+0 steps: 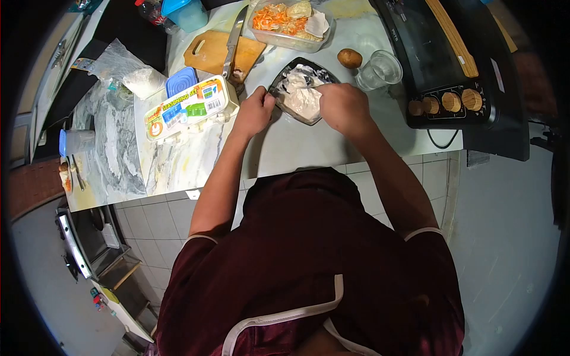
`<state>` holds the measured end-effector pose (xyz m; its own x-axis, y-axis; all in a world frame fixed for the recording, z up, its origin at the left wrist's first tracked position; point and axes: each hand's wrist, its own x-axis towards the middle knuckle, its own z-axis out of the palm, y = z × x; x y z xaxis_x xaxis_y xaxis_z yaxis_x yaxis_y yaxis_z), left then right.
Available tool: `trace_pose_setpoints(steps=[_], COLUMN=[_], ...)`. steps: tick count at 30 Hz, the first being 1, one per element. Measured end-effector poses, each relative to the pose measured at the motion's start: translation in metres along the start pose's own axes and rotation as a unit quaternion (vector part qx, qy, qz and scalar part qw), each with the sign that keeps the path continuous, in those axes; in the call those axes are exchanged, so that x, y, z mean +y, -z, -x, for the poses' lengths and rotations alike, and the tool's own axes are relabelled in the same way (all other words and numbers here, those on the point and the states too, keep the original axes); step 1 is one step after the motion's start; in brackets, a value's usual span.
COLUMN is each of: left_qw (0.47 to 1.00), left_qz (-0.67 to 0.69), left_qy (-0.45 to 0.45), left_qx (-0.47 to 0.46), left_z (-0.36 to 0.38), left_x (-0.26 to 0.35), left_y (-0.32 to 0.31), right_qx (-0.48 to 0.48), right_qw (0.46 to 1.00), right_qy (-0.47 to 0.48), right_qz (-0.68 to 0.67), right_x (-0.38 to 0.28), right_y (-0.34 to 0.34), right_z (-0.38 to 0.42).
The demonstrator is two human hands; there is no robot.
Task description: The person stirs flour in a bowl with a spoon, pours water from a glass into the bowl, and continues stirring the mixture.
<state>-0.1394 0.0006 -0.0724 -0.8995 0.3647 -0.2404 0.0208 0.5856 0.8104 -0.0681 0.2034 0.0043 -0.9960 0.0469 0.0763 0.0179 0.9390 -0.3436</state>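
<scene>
A black, square-sided bowl (pixel 327 72) holds a thick white creamy mixture (pixel 303 102) that is smeared up its inner walls. My left hand (pixel 255 111) is closed on the bowl's near left edge, with the thumb along the rim. Over the bowl's right side, my right hand (pixel 344 108) is closed in a fist. Whatever it grips is hidden by the fingers and the mixture. Just past the bowl, a brown round item (pixel 350 58), perhaps a potato, lies beside a clear glass (pixel 380 70).
A wooden cutting board (pixel 205 52) with a knife (pixel 233 44) lies behind a seasoning-set box (pixel 189 110). At the back stands a clear container of shredded vegetables (pixel 291 43). A plastic bag of white powder (pixel 142 80) is leftward; a black appliance with wooden knobs (pixel 451 102) stands right.
</scene>
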Motion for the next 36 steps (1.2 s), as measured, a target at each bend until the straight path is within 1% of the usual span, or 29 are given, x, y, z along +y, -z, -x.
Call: trace_pose_setpoints(steps=[2, 4, 5, 6, 7, 8, 9, 12, 14, 17, 21, 23, 24, 26, 28, 30, 32, 34, 36], left_qw=[1.0, 0.999, 1.0, 0.999, 0.999, 1.0, 1.0, 0.999, 1.0, 0.999, 0.999, 0.999, 0.999, 0.999, 0.999, 0.999, 0.999, 0.999, 0.998], left_qz=[0.006, 0.013, -0.012, -0.038, -0.038, -0.016, 0.007, 0.02, 0.018, 0.022, 0.023, 0.019, 0.015, 0.019, 0.023, 0.025, 0.031, 0.037, 0.042], left_qy=[0.012, 0.023, 0.003, -0.016, -0.016, 0.005, 0.026, 0.025, 0.025, 0.029, 0.045, 0.044, 0.042, 0.044, 0.045, 0.02, 0.021, 0.018, 0.042], left_qx=[-0.009, -0.018, -0.001, 0.016, 0.016, 0.003, -0.01, -0.008, -0.008, -0.008, -0.005, -0.011, -0.017, -0.017, -0.017, -0.005, -0.01, -0.017, -0.029], left_z=[0.001, 0.002, 0.002, 0.003, 0.004, 0.007, 0.009, 0.008, 0.007, 0.007, 0.012, 0.012, 0.012, 0.013, 0.012, 0.009, 0.006, 0.007, 0.01], left_x=[0.003, 0.003, 0.0, 0.004, 0.007, 0.011, 0.015, 0.014, 0.013, 0.012, 0.02, 0.019, 0.019, 0.021, 0.02, 0.014, 0.01, 0.017, 0.025], left_y=[0.0, -0.002, -0.005, -0.005, -0.003, -0.003, -0.002, -0.003, -0.005, -0.008, -0.009, -0.008, -0.008, -0.008, -0.007, -0.008, -0.008, -0.007, -0.007], right_qx=[-0.076, -0.086, -0.095, -0.094, -0.073, -0.053, -0.054, -0.035, -0.091, -0.104, -0.086, -0.005, -0.006, -0.064, -0.08, -0.098, -0.134, -0.134, -0.134], right_qw=[0.995, 0.994, 0.993, 0.993, 0.996, 0.998, 0.998, 0.999, 0.993, 0.992, 0.995, 1.0, 1.0, 0.997, 0.996, 0.994, 0.989, 0.989, 0.989], right_qy=[-0.036, -0.038, -0.039, -0.039, -0.022, -0.007, -0.007, -0.015, -0.04, -0.044, -0.018, 0.001, 0.002, -0.015, -0.018, -0.019, -0.03, -0.037, -0.044], right_qz=[0.053, 0.058, 0.064, 0.064, 0.051, 0.038, 0.038, 0.009, 0.057, 0.061, 0.056, 0.017, 0.016, 0.034, 0.036, 0.038, 0.05, 0.05, 0.051], right_x=[0.001, 0.004, 0.005, 0.005, 0.006, 0.006, 0.003, -0.007, -0.008, 0.003, -0.004, -0.004, -0.005, -0.008, -0.014, -0.014, -0.011, -0.01, -0.008], right_y=[-0.007, -0.008, -0.008, -0.002, 0.006, 0.013, 0.017, 0.018, 0.009, -0.012, 0.003, 0.006, 0.007, 0.009, 0.011, 0.009, 0.001, -0.005, -0.003], right_z=[-0.004, -0.002, -0.002, -0.001, 0.001, 0.002, 0.001, -0.007, -0.013, -0.016, -0.006, -0.003, -0.004, -0.011, -0.018, -0.024, -0.029, -0.028, -0.024])
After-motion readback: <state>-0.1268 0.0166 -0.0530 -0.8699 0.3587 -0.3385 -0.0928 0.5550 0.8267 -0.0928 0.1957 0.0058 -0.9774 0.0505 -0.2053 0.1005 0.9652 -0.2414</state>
